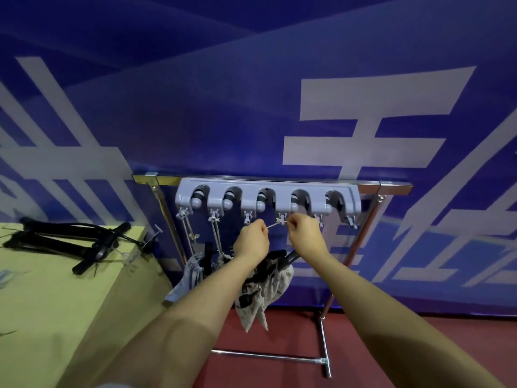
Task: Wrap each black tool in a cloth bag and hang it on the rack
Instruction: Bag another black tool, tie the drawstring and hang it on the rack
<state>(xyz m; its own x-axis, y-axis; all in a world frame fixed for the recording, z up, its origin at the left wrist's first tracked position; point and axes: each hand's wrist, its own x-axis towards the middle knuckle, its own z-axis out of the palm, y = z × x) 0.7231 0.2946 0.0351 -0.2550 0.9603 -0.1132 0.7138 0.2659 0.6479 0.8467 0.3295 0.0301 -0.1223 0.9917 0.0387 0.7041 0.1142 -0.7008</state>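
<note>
Because both forearms cross in front of it, the cloth bag (pixel 261 292) below the hands is seen only in part — a black tool (pixel 288 257) sticks out of its gathered mouth, but how much of the tool is inside I cannot tell. The left hand (pixel 251 242) and the right hand (pixel 305 233) each pinch one end of a thin drawstring (pixel 272 225) with curled fingers, the cord stretched between them just under a small hook (pixel 281 219) of the grey rack (pixel 265 196). Two more bags hang at the left by cords: the first bag (pixel 190 273) and a second bag (pixel 221 260), mostly hidden behind the left arm. More black tools (pixel 75 242) lie blurred on the yellow table (pixel 56 317) — their shapes are hard to separate.
</note>
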